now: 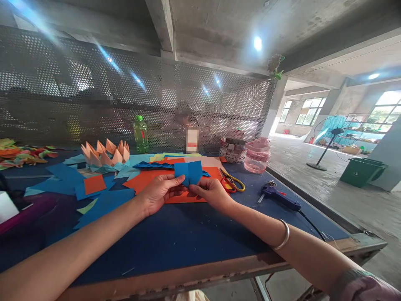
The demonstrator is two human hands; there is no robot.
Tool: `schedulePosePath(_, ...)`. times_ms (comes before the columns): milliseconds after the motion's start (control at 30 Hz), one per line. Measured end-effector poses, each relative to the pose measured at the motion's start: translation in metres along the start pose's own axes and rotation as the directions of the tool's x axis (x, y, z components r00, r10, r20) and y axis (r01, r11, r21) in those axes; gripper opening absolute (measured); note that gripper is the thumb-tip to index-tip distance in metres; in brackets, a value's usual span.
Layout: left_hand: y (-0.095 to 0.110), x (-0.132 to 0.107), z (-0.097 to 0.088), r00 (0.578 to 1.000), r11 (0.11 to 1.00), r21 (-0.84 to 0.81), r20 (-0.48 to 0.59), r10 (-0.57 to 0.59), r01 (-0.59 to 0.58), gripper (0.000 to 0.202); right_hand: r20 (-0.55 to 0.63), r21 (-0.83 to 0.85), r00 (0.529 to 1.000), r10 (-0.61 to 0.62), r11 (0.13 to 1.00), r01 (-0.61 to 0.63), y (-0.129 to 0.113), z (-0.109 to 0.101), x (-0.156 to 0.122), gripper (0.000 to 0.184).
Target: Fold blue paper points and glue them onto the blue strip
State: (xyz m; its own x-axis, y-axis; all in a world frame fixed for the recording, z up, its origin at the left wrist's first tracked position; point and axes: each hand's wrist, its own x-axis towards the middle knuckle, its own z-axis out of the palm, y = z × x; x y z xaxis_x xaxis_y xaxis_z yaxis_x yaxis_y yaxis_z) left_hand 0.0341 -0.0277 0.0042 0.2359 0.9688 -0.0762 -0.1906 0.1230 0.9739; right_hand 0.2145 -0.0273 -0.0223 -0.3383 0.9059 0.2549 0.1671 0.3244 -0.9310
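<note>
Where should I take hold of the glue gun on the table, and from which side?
Grip the dark handle of the hot glue gun from the near right side. It lies flat, the handle stretching toward you, away from the metal nozzle, with the cord leaving its end.

The blue-topped table (163, 246) carries an orange sheet (184, 197) at center, glue gun (278, 198) at 3 o'clock, scissors (232, 182) at 2 o'clock, pink jar (257, 155) at 1 o'clock, green bottle (140, 134) at 12 o'clock, paper lotus (106, 154) at 11 o'clock, blue scraps (62, 177) at 9 o'clock.

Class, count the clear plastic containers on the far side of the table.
2: a green bottle left of centre, a pink lidded jar at right. Others could be hidden.
</note>
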Motion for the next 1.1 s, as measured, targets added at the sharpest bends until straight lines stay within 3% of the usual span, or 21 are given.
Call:
schedulePosePath(300, -0.0018, 0.0013, -0.0017, 0.999, 0.992, 0.114, -0.008, 0.049, -0.047, 0.021, 0.008, -0.009, 1.000, 0.025, 1.000, -0.025, -0.0028, 0.0000, -0.0021, 0.041)
schedulePosePath(600, -0.0011, 0.0030, -0.0037, 0.999, 0.995, -0.094, 0.049, -0.024, 0.028, 0.013, -0.028, 0.011, 0.999, 0.029, 1.000, -0.028, -0.0030, 0.0000, -0.0013, 0.037)
schedulePosePath(1100, -0.0041, 0.0024, -0.0036, 0.998, 0.991, 0.115, 0.028, 0.063, -0.066, 0.028, 0.014, -0.024, 0.999, 0.041, 0.999, -0.041, 0.0005, -0.0001, -0.0010, 0.041)
